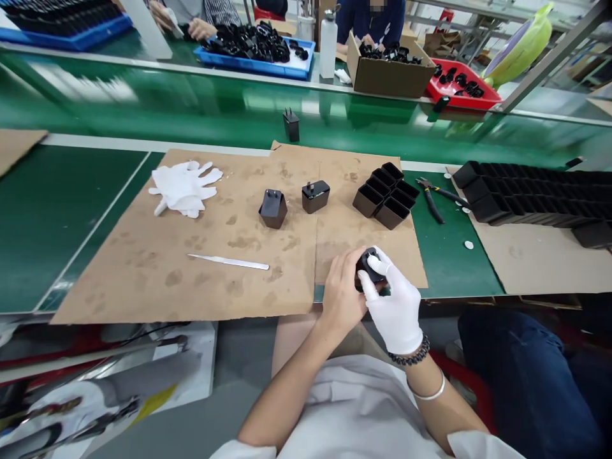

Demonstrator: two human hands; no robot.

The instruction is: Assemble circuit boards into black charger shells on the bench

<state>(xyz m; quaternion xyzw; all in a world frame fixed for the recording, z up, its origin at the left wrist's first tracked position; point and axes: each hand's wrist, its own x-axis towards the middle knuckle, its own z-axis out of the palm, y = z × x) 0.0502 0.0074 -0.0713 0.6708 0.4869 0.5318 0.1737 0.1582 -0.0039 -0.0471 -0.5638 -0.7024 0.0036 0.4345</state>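
My left hand [342, 290], bare, and my right hand [394, 306], in a white glove, both close round one small black charger housing [369, 264] at the near edge of the cardboard sheet [143, 268]. Two black plug adapters [273, 208] [315, 196] stand on the cardboard farther away. A cluster of open black shells [386, 194] sits to their right. Metal tweezers [228, 261] lie to the left of my hands.
White gloves [184, 186] lie at the cardboard's far left. Cutters [433, 197] and rows of black shells [535, 191] are at right. One adapter [291, 124] stands on the green conveyor. Across it, other people work beside a blue tray [258, 64], a cardboard box [389, 73] and a red tray [461, 86].
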